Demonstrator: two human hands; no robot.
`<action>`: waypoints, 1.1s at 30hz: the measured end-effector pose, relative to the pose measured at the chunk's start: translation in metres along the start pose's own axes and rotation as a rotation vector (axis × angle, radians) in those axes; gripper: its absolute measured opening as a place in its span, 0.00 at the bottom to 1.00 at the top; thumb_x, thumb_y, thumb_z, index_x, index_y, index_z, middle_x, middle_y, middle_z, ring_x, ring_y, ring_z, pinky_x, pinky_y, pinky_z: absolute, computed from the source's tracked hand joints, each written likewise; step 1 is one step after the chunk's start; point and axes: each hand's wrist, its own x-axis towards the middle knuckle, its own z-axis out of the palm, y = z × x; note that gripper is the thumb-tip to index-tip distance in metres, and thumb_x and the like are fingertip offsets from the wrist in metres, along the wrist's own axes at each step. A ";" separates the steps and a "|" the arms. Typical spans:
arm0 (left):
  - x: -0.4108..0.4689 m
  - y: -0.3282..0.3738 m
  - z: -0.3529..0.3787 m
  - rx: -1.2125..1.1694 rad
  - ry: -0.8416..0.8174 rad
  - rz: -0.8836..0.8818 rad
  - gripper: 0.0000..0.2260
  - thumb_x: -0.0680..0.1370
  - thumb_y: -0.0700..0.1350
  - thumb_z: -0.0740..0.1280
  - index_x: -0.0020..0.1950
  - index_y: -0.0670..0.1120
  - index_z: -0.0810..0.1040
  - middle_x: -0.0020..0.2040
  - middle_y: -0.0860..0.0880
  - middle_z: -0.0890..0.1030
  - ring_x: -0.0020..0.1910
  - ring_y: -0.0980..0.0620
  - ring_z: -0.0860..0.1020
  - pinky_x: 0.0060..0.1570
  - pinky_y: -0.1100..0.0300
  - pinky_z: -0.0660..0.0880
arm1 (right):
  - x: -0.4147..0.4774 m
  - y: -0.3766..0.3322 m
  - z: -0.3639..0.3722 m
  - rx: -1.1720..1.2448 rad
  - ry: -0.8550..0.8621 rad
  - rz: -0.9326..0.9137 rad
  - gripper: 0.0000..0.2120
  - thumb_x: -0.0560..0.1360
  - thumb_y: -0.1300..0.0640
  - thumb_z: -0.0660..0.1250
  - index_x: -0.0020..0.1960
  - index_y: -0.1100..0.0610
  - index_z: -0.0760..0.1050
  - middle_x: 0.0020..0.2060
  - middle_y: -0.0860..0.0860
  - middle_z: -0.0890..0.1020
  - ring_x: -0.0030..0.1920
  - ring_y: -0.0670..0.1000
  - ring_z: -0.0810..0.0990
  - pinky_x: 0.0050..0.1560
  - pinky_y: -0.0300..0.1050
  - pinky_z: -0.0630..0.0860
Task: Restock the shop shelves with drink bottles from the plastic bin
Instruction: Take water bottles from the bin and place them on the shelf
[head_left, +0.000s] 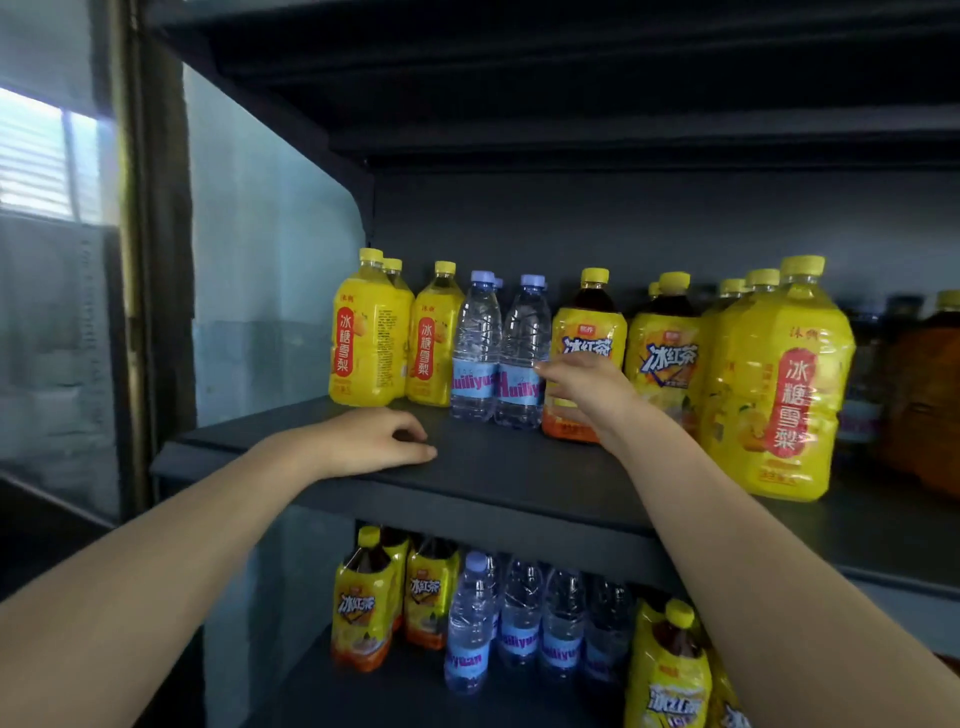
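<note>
The right hand (584, 387) is the nearer one to the work. It reaches over the front edge of the upper shelf (493, 478) and lies across the front of an iced tea bottle (589, 332), which stands upright in the middle of the row with its long axis vertical. The fingers (553, 370) stretch toward the left, and their tips touch the label of the water bottle (522, 353) just beside it. The thumb is hidden behind the hand, so I cannot tell if the hand clasps the iced tea bottle or only presses on it. The left hand (363, 441) rests on the front edge of the same shelf, toward its left end, with the fingers loosely curled and holding nothing. It is well apart from the bottles. In my judgement the coming move is a small push or turn of this bottle into line, and there is little room for it: a second water bottle (475, 348) and the pear drink bottles (366, 338) stand on the left, and another iced tea bottle (665, 348) and a large pear drink bottle (779, 384) (this one stands nearest the front edge) on the right. The lower shelf (363, 696) carries similar bottles. The plastic bin is not in view.
</note>
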 end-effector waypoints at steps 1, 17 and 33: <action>-0.010 0.004 0.000 0.010 0.039 -0.036 0.18 0.76 0.59 0.62 0.62 0.52 0.75 0.64 0.53 0.74 0.62 0.54 0.71 0.61 0.59 0.68 | -0.004 0.001 -0.007 0.016 -0.020 -0.007 0.21 0.75 0.55 0.69 0.65 0.61 0.71 0.58 0.56 0.77 0.58 0.54 0.75 0.61 0.53 0.75; -0.283 0.103 -0.003 0.373 0.293 -0.583 0.19 0.75 0.56 0.63 0.58 0.43 0.77 0.56 0.44 0.76 0.57 0.44 0.75 0.57 0.56 0.69 | -0.162 -0.020 0.023 0.319 -0.597 -0.032 0.17 0.76 0.57 0.66 0.64 0.59 0.70 0.62 0.56 0.74 0.62 0.53 0.74 0.61 0.51 0.75; -0.586 0.232 0.073 0.400 0.288 -1.109 0.20 0.77 0.53 0.61 0.66 0.46 0.72 0.62 0.45 0.73 0.62 0.45 0.71 0.61 0.52 0.70 | -0.452 -0.030 0.057 0.264 -1.100 0.032 0.20 0.77 0.58 0.66 0.67 0.59 0.68 0.62 0.53 0.74 0.61 0.52 0.74 0.60 0.48 0.74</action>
